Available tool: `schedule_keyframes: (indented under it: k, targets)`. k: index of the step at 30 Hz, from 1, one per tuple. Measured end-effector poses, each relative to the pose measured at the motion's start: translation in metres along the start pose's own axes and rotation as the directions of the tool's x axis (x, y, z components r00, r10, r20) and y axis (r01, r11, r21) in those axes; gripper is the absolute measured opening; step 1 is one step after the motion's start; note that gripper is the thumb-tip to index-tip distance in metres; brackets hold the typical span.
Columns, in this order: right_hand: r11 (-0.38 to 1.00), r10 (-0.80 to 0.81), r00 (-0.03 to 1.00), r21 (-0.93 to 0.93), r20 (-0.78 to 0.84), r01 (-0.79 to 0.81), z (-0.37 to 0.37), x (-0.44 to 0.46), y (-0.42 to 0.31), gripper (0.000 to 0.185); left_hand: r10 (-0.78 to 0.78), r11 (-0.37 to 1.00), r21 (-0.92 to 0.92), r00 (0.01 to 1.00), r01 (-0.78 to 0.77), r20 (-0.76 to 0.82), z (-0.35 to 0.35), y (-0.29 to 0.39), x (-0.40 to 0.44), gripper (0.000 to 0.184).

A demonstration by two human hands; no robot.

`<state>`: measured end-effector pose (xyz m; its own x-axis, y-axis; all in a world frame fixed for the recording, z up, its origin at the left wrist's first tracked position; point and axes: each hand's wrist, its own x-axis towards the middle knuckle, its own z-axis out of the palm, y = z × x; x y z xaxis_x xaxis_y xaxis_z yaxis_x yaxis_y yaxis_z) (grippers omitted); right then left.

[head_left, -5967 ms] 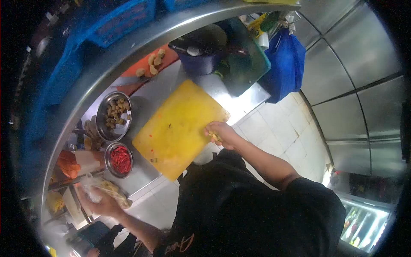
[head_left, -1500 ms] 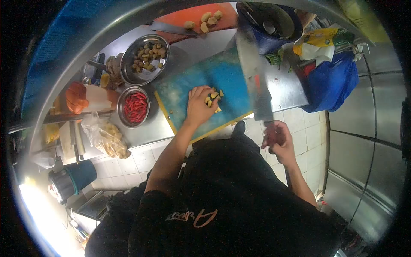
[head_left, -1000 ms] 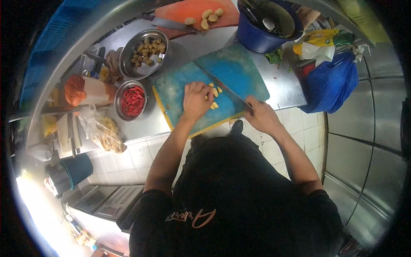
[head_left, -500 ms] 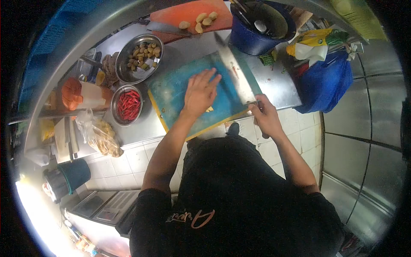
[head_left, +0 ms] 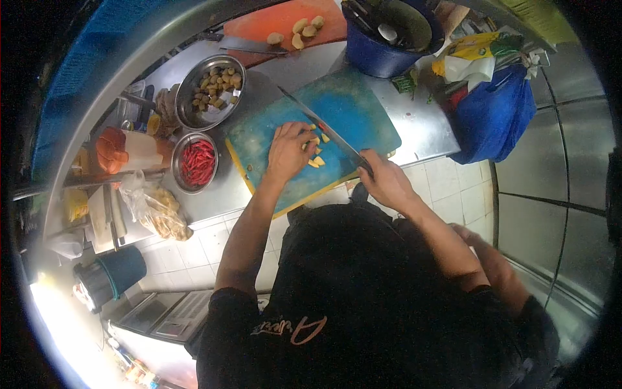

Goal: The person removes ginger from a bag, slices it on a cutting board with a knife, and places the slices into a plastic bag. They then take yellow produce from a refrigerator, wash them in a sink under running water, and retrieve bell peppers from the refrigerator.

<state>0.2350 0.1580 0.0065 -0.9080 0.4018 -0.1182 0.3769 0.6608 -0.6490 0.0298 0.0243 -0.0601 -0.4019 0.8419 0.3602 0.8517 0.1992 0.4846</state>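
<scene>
My right hand [head_left: 389, 183] is wrapped round the handle of a large kitchen knife [head_left: 327, 133], whose blade reaches up and left over the blue-green cutting board [head_left: 366, 107]. My left hand [head_left: 290, 152] rests on the board left of the blade, fingers curled in over pale yellow cut pieces [head_left: 316, 162]. One piece appears to be at its fingertips, partly hidden by them. Another small piece [head_left: 325, 138] lies close beside the blade. A reddish mark shows on the blade.
Left of the board stand a metal bowl of brownish chunks [head_left: 217, 87] and one of red chillies [head_left: 197, 161]. Behind are an orange board [head_left: 259, 29] with peeled yellow pieces and a blue bucket [head_left: 382, 61] of utensils. Another person's arm [head_left: 495, 269] is close on my right.
The knife has swung left and down, its blade now beside my left hand. My left hand has gone from spread to curled. More cut pieces show, and another person's arm has appeared at right.
</scene>
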Motion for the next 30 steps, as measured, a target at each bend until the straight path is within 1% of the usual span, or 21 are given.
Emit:
schedule_keyframes:
  k: [4,7,10,13,16,18,19,22,27,30]
  targets:
    - [0.997,-0.002,0.996,-0.074,0.085,0.008,0.004,0.004,-0.004,0.023,-0.032,0.999,-0.016,0.999,0.032,-0.008,0.004,-0.002,-0.004,0.012]
    - [0.987,0.014,0.988,-0.162,0.155,0.012,0.000,0.008,-0.009,0.023,-0.055,0.997,-0.059,0.997,0.052,-0.054,0.010,-0.005,-0.008,0.011]
    - [0.973,0.045,0.968,-0.232,0.245,0.014,-0.007,0.012,-0.015,0.024,-0.113,0.985,-0.135,0.992,0.106,-0.050,0.008,-0.006,-0.006,0.013]
    - [0.964,0.069,0.944,-0.265,0.324,0.021,-0.011,0.017,-0.019,0.025,-0.056,0.995,-0.088,0.996,0.050,-0.071,0.010,-0.012,-0.007,0.014]
    - [0.961,0.068,0.927,-0.274,0.369,0.039,-0.014,0.021,-0.021,0.026,-0.057,0.994,-0.100,0.996,0.049,-0.070,0.011,-0.015,-0.008,0.013]
    - [0.957,0.083,0.914,-0.289,0.396,0.038,-0.020,0.023,-0.028,0.027,-0.079,0.990,-0.118,0.996,0.073,-0.041,0.009,-0.014,-0.008,0.013]
    - [0.957,0.077,0.914,-0.288,0.398,0.044,-0.020,0.023,-0.029,0.027,-0.089,0.988,-0.127,0.996,0.085,-0.028,0.008,-0.013,-0.007,0.012]
    - [0.956,0.068,0.913,-0.288,0.403,0.056,-0.018,0.024,-0.026,0.026,-0.063,0.992,-0.110,0.996,0.055,-0.068,0.009,-0.012,-0.006,0.009]
    - [0.961,0.056,0.901,-0.267,0.431,0.068,-0.016,0.025,-0.023,0.024,-0.060,0.990,-0.129,0.997,0.052,-0.054,0.009,-0.015,-0.004,0.009]
    - [0.972,0.063,0.918,-0.233,0.391,0.032,0.000,0.025,-0.014,0.023,-0.076,0.989,-0.132,0.996,0.069,-0.051,0.011,-0.017,-0.006,0.010]
